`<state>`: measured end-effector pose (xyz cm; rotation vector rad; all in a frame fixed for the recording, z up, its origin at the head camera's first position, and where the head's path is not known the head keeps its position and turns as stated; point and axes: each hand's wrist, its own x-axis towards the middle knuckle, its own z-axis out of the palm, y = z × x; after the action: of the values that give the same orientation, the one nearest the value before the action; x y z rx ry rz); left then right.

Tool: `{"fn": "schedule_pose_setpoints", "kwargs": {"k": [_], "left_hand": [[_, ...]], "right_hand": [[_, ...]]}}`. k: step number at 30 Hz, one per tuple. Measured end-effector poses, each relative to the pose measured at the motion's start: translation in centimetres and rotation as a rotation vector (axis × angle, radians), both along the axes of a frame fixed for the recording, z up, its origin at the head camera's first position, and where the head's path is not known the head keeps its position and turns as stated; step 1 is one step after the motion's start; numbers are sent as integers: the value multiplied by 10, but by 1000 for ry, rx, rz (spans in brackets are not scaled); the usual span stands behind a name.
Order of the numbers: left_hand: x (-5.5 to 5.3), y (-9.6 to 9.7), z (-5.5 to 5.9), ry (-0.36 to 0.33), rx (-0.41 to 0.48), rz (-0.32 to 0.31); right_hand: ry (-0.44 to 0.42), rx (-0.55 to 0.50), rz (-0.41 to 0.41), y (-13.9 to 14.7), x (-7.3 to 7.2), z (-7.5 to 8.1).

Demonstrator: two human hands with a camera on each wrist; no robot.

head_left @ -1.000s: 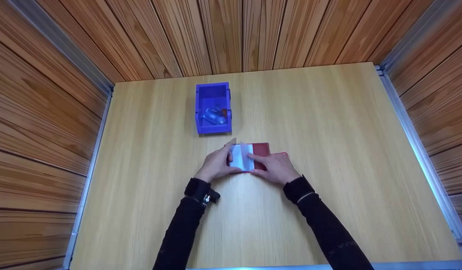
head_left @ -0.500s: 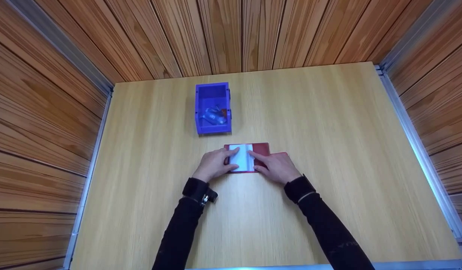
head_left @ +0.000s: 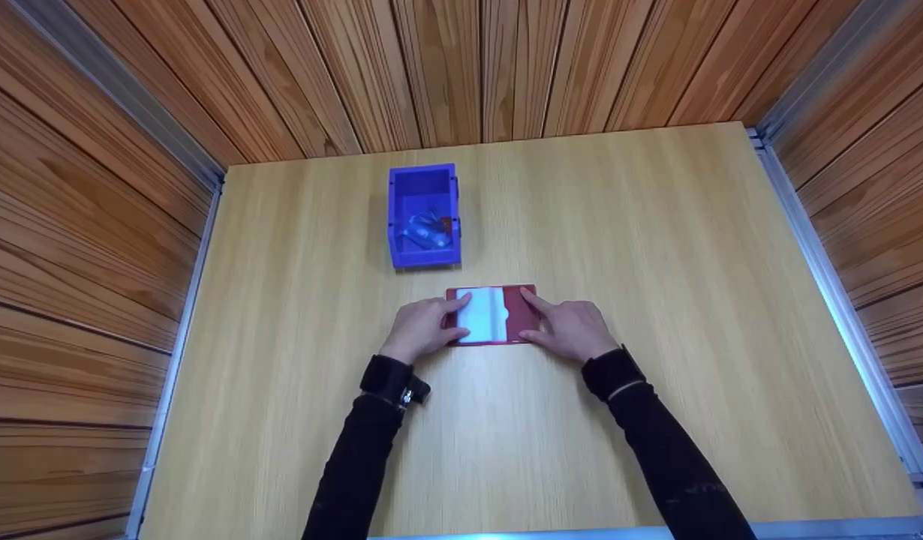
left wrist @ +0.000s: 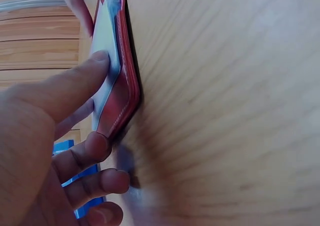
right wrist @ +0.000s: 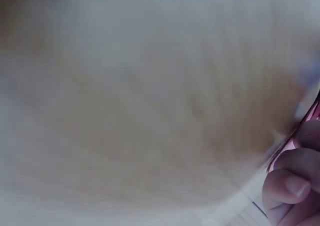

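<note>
A red stitched card holder (head_left: 518, 315) lies spread open on the table, its pale plastic sleeves (head_left: 479, 315) flat over the left and middle part. My left hand (head_left: 419, 328) grips the left edge. In the left wrist view its thumb (left wrist: 92, 71) presses on the sleeves, while a fingertip touches the cover's corner. On the opposite side, my right hand (head_left: 578, 328) holds the right edge, thumb and index finger at its near and far corners. The right wrist view shows only curled fingers (right wrist: 295, 186) beside a sliver of the red cover.
Behind the card holder stands a blue plastic bin (head_left: 425, 261). Inside it lie a crumpled clear plastic thing (head_left: 428, 232) and a small reddish-brown piece. Wooden plank walls (head_left: 446, 75) border the wooden tabletop (head_left: 656, 262) at the back and sides.
A raised sleeve has come down flat. My right hand has moved right, off the sleeves and onto the red cover's edge. My left index finger has drawn back slightly from the far edge.
</note>
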<state>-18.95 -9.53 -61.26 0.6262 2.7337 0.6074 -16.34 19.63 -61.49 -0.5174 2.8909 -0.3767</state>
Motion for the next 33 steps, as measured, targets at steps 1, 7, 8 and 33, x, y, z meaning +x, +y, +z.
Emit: {"fn": "schedule_pose_setpoints", "kwargs": {"k": [1,7,8,33], "left_hand": [[0,-1,-1,7,-4,1],[0,-5,-2,2,-14,8],[0,-5,-2,1,-12,9],[-1,-3,-1,-34,8,24]], "right_hand": [[0,-1,-6,2,0,0],[10,-16,-10,9,0,0],[10,-18,-9,10,0,-1],[-1,-24,-19,9,-3,-1]]}}
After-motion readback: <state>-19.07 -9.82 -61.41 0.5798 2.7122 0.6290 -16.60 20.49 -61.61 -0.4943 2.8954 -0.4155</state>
